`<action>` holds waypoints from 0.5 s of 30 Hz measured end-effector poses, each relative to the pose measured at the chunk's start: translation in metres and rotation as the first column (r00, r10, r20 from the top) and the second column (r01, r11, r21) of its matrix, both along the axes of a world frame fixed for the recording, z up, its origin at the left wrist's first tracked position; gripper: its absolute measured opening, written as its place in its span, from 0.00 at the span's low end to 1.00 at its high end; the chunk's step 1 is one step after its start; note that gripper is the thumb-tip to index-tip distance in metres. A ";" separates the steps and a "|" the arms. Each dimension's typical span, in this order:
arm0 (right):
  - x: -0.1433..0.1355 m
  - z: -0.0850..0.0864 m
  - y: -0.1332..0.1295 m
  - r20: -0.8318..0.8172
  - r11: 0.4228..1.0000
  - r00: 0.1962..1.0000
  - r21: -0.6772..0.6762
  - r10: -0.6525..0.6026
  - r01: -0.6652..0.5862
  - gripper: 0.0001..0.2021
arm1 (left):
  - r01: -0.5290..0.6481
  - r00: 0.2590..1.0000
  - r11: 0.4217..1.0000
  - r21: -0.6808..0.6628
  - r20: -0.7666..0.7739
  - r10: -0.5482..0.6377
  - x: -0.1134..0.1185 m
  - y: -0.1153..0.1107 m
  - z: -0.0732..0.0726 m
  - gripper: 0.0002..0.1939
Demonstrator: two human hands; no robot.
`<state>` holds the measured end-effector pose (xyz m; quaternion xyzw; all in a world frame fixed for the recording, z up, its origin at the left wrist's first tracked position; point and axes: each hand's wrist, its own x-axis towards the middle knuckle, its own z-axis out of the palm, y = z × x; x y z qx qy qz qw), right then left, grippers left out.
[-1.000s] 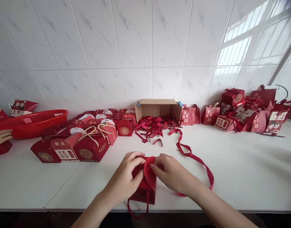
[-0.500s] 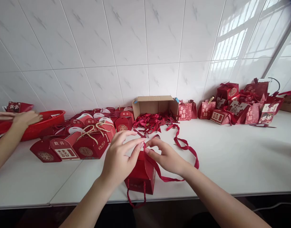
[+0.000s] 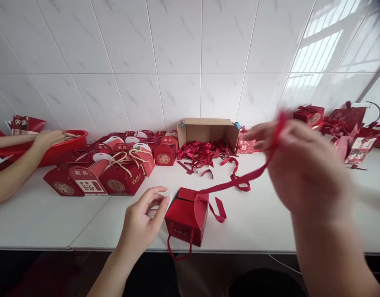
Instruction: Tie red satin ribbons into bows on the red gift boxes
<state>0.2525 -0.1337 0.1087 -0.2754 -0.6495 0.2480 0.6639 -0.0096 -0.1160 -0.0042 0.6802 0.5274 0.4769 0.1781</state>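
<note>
A red gift box (image 3: 186, 212) stands near the front edge of the table, its twisted cord handle hanging over the edge. My left hand (image 3: 146, 214) is just left of the box, fingers curved and apart, holding nothing. Raised at the right, my right hand (image 3: 304, 165) is blurred by motion. A red ribbon (image 3: 236, 182) is gripped in it and stretches down to the top of the box. The ribbon's short tail lies on the table to the right of the box.
A cardboard box (image 3: 208, 122) spills red ribbon pieces (image 3: 205, 152) at the back. Several red gift boxes (image 3: 115, 183) stand at the left, and more decorated bags and boxes (image 3: 347, 123) at the right. Another person's hand (image 3: 50, 138) rests by a red basin (image 3: 78, 142).
My right hand has swung up and right, pulling the ribbon out from the box. My left hand has let go of the box top and moved down to its left side.
</note>
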 end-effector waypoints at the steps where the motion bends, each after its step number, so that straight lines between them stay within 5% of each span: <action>1: -0.009 -0.006 0.007 0.072 0.996 0.997 -0.082 0.037 -0.032 0.08 | 0.003 0.998 0.999 -0.031 0.063 -0.001 0.000 0.000 0.000 0.13; 6: -0.058 -0.050 0.035 0.459 0.860 0.824 -0.507 0.333 -0.065 0.09 | 0.086 0.952 0.983 -0.162 0.303 -0.034 -0.003 -0.001 -0.002 0.16; 10: -0.079 -0.068 0.043 0.589 0.834 0.704 -0.552 0.398 -0.010 0.10 | 0.139 0.925 0.970 -0.198 0.376 -0.056 -0.004 -0.002 -0.004 0.16; 15: -0.086 -0.067 0.047 0.632 0.831 0.669 -0.555 0.391 0.039 0.12 | 0.110 0.937 0.980 -0.168 0.346 -0.046 -0.005 -0.002 -0.010 0.16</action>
